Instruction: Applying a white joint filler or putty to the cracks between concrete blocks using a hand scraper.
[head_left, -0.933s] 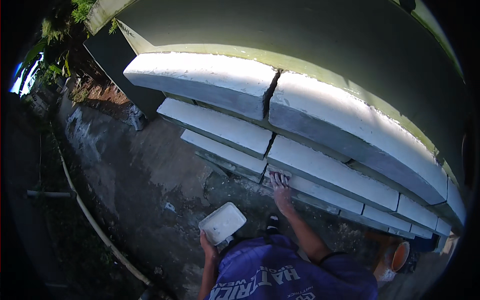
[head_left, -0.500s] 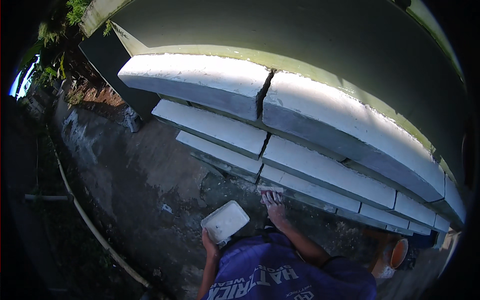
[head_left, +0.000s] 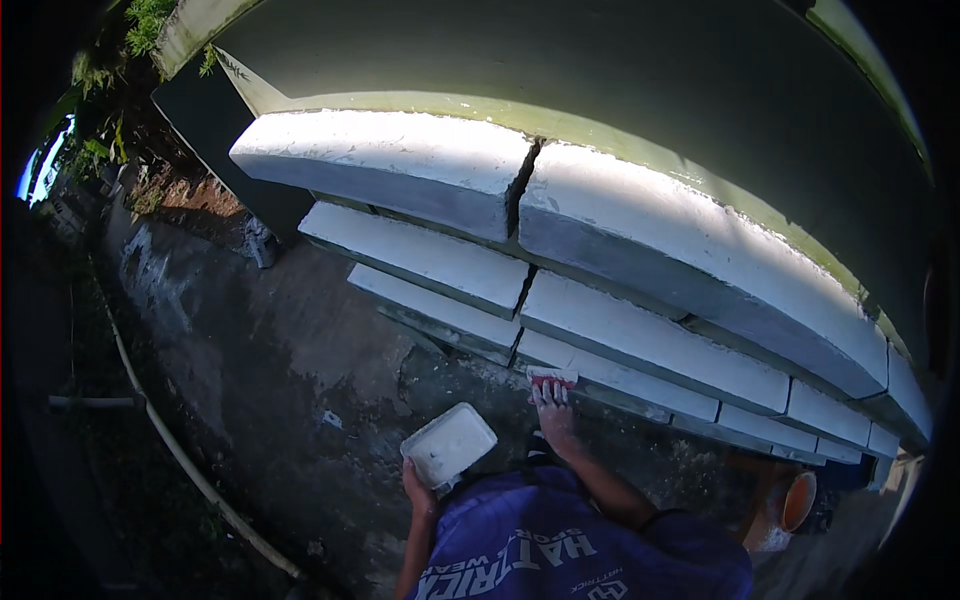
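My left hand (head_left: 418, 490) grips the near left edge of a shallow rectangular white tray (head_left: 450, 445), coated inside with white paste. My right hand (head_left: 556, 418), its fingers smeared white, is closed on a wide putty scraper (head_left: 552, 377) with a red back and whitish edge. The scraper is against or very near the front of the lowest white ledge (head_left: 620, 378), just right of a dark vertical gap; contact is hard to tell. Above it run a middle white ledge (head_left: 640, 325) and a thicker top ledge (head_left: 680, 225), each split by the same gap.
An orange bucket or pipe-like container (head_left: 797, 502) lies at the lower right. A long pale pole (head_left: 180, 460) stretches along the left side. Stained concrete ground (head_left: 270, 340) spreads below the ledges, and a dark wall (head_left: 600, 60) rises behind them.
My right hand has moved slightly right and up with the putty scraper along the lowest ledge. The left hand keeps the tray nearly still. The view has shifted a little.
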